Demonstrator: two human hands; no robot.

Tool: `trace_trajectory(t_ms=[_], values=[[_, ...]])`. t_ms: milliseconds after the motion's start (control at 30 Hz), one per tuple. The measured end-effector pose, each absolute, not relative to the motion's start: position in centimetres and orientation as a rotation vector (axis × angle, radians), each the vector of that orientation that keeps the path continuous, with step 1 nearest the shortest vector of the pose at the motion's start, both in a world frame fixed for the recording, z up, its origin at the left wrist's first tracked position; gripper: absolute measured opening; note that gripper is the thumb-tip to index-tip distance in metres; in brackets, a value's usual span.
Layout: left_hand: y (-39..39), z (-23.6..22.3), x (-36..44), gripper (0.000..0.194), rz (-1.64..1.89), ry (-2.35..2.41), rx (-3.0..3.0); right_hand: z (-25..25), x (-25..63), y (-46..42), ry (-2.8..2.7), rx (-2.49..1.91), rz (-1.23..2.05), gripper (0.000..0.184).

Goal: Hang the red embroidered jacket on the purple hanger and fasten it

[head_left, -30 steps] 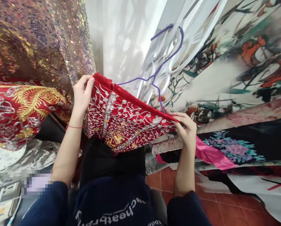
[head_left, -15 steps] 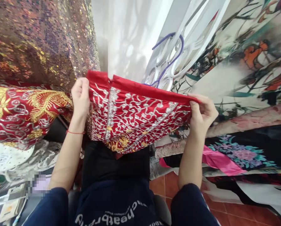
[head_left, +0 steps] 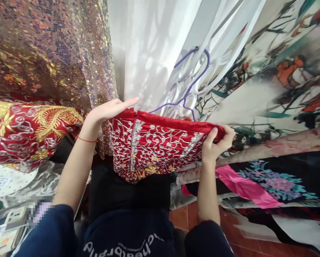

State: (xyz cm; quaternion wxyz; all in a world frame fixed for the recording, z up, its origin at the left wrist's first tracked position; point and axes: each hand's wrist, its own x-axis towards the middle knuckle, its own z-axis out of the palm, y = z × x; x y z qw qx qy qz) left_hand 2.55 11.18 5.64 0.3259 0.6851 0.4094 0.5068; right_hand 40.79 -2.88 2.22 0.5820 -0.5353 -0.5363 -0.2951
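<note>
A red embroidered skirt (head_left: 160, 141) with silver scrolls and gold motifs hangs in front of me, its plain red waistband uppermost. My right hand (head_left: 217, 141) pinches the right end of that waistband. At the other end, my left hand (head_left: 113, 109) lies along the top edge with its fingers stretched out; whether it touches the cloth I cannot tell. Just behind the waistband is a purple hanger (head_left: 185, 96), its hook free at the top and its lower part partly hidden by the skirt.
Sequined fabric (head_left: 47, 53) hangs at the left, above a second red and gold embroidered piece (head_left: 36, 132). White scrollwork (head_left: 224, 60) stands behind the hanger. Patterned fabrics (head_left: 288, 82) and a pink ribbon (head_left: 245, 185) lie at the right. A power strip (head_left: 12, 228) is at the lower left.
The left fingers have gone from gripping the waistband corner to stretched out. The skirt has come down and sags more, the right hand has moved inward, and more of the hanger shows.
</note>
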Motion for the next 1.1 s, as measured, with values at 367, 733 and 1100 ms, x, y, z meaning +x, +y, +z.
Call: trace_trajectory(t_ms=[367,733,1100], values=[[4.6,8.4,4.7,0.024,1.269,0.700,1.582,0.6,41.0,-2.2,-1.300,-1.274,-0.697,0.029],[-4.7,-3.5,2.5,0.050,1.898,0.866,1.114,-1.0,35.9,-4.7,-1.018,-1.189,-0.767,0.052],[-7.5,-10.2,5.9,0.032,1.287,1.054,1.003,-4.5,19.3,-6.9,-1.429,-0.999,0.789,0.044]])
